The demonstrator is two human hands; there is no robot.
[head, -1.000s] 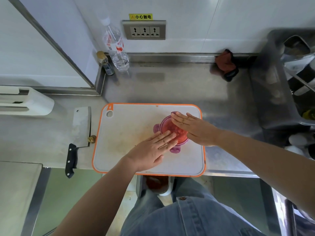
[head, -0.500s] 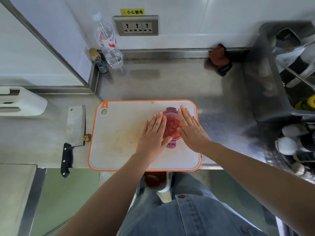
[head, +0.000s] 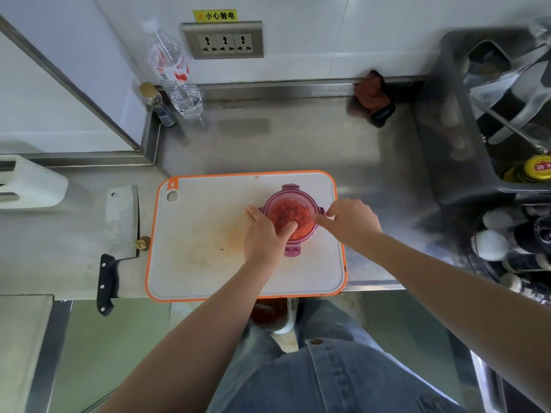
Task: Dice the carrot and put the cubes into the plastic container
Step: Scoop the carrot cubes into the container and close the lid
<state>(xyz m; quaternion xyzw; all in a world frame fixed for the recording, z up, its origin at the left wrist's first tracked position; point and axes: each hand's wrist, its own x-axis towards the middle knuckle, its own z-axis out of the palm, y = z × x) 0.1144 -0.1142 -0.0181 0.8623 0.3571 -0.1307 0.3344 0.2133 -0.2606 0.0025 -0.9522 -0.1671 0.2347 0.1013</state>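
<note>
Currently the plastic container [head: 298, 204] stands on the right half of the cutting board [head: 208, 234], purple-rimmed lid on, latch tabs showing at its far and near sides. Carrot cubes [head: 290, 214] are visible inside through the clear top.

Left hand [head: 264, 236] – fingers [head: 252, 211] wrapped round the container's left side, thumb laid across the lid; it covers the near-left part of the rim. Right hand [head: 353, 219] – index finger stretched out to the container's right edge, the others curled under. Whether it pinches the right latch or only touches it cannot be told.

Board: white, orange rim, faint orange staining on its left half, lying at the near edge of the steel worktop [head: 298, 144].

Surroundings:
- cleaver [head: 122, 222] flat on the worktop just left of the board, black handle towards the near side, well apart from both hands
- water bottle [head: 176, 73] and a small capped bottle [head: 156, 104] at the far left corner
- wall socket [head: 223, 40] above them
- dark red cloth [head: 372, 96] against the far wall
- grey crate [head: 447, 114] of utensils at the right
- white plastic block [head: 29, 183] at the left edge
</note>
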